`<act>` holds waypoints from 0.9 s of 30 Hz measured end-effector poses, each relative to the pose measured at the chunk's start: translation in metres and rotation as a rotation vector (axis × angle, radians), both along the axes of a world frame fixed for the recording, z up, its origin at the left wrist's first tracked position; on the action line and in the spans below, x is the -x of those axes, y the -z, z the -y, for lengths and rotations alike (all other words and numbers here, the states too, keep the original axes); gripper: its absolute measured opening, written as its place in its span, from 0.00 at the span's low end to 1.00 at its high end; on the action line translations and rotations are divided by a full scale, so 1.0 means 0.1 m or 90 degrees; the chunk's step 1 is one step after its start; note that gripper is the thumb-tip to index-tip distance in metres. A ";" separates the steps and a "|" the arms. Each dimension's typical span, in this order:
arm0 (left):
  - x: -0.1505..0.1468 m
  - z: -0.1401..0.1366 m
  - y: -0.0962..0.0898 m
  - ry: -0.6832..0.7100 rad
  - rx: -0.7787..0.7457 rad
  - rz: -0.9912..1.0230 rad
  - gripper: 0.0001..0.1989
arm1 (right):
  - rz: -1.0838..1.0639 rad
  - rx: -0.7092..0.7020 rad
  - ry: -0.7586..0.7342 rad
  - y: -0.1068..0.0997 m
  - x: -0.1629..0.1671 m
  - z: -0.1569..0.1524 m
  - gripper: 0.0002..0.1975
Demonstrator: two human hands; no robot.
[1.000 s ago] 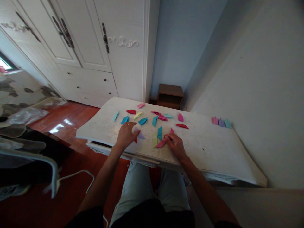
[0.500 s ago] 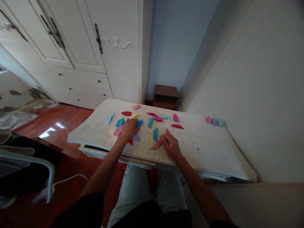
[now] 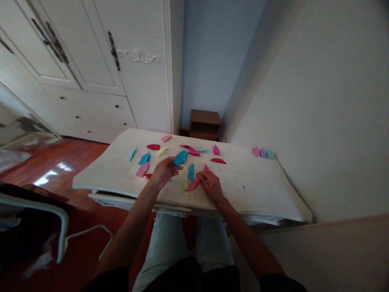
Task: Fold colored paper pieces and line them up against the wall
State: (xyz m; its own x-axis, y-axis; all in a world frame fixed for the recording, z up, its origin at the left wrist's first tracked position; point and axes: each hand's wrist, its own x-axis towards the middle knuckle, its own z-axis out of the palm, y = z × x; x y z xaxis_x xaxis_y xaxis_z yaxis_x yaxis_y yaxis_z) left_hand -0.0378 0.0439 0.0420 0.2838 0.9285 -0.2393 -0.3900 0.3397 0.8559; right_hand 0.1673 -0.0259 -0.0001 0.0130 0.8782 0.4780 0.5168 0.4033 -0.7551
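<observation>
My left hand [image 3: 163, 173] pinches a blue folded paper piece [image 3: 180, 157] just above the table. My right hand [image 3: 210, 186] is closed, its fingertips on a pink folded paper piece [image 3: 192, 185] whose other end sticks out past the fingers. Beside that piece lie a light green paper strip [image 3: 184, 182] and a flat blue paper piece [image 3: 191, 172]. Red paper and a trace of purple paper lie partly hidden by my left hand. To its left are a pink piece [image 3: 142, 169] and another blue piece [image 3: 144, 158].
Several more folded papers lie across the white table [image 3: 243, 174], among them a red one [image 3: 218, 160] and a yellow one [image 3: 162, 151]. Three stand in a row [image 3: 263, 153] at the far right corner. Behind are a white wardrobe [image 3: 148, 89] and a brown nightstand [image 3: 206, 117].
My left hand has lifted the blue folded paper off the table and moved it slightly right, uncovering the yellow piece. My right hand stays on the pink paper. The view has shifted slightly.
</observation>
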 end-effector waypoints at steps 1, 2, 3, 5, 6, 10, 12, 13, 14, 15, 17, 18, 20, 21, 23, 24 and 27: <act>-0.03 0.03 0.00 0.008 0.016 0.012 0.08 | -0.018 0.004 0.001 -0.01 0.00 0.00 0.12; -0.07 0.06 0.00 0.014 0.016 0.013 0.08 | -0.040 0.012 0.000 -0.01 0.01 0.01 0.13; -0.10 0.10 0.00 0.020 0.005 0.009 0.08 | -0.065 0.025 -0.004 -0.02 0.01 0.01 0.13; -0.18 0.16 0.03 0.032 -0.028 -0.005 0.09 | -0.122 0.059 -0.022 -0.04 0.03 0.01 0.17; -0.22 0.19 0.04 0.038 -0.042 -0.014 0.10 | -0.148 0.076 -0.034 -0.06 0.04 0.01 0.18; -0.36 0.29 0.09 0.029 -0.088 -0.065 0.18 | -0.198 0.104 -0.068 -0.13 0.07 0.01 0.17; -0.42 0.33 0.10 0.008 -0.122 -0.108 0.20 | -0.203 0.104 -0.061 -0.16 0.05 0.01 0.14; -0.44 0.34 0.10 -0.003 -0.139 -0.130 0.21 | -0.206 0.104 -0.054 -0.17 0.04 0.01 0.13; -0.46 0.35 0.10 -0.013 -0.158 -0.150 0.21 | -0.210 0.106 -0.050 -0.17 0.02 0.01 0.12; -0.48 0.36 0.10 -0.019 -0.177 -0.169 0.21 | -0.215 0.109 -0.050 -0.18 0.00 0.02 0.12; -0.51 0.38 0.08 -0.016 -0.215 -0.202 0.20 | -0.231 0.110 -0.050 -0.18 -0.06 0.03 0.11; -0.54 0.39 0.06 -0.010 -0.230 -0.215 0.19 | -0.240 0.109 -0.046 -0.19 -0.09 0.03 0.11; -0.60 0.40 0.02 0.009 -0.249 -0.234 0.18 | -0.250 0.102 -0.029 -0.21 -0.17 0.05 0.10; -0.64 0.41 0.00 0.021 -0.249 -0.237 0.17 | -0.252 0.095 -0.019 -0.22 -0.22 0.05 0.10; -0.74 0.41 -0.05 0.048 -0.240 -0.229 0.16 | -0.252 0.080 -0.008 -0.26 -0.32 0.07 0.11; -0.80 0.40 -0.07 0.062 -0.232 -0.223 0.16 | -0.252 0.073 -0.004 -0.28 -0.37 0.07 0.11; -1.03 0.36 -0.14 0.098 -0.206 -0.202 0.17 | -0.266 0.055 0.022 -0.33 -0.59 0.09 0.12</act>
State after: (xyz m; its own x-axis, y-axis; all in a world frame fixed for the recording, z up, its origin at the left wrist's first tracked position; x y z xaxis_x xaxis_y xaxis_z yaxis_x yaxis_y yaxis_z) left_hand 0.0654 0.0083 0.0556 0.3835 0.9226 -0.0426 -0.0577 0.0700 0.9959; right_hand 0.2259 -0.0354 0.0331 0.2204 0.9107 0.3494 0.1715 0.3165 -0.9330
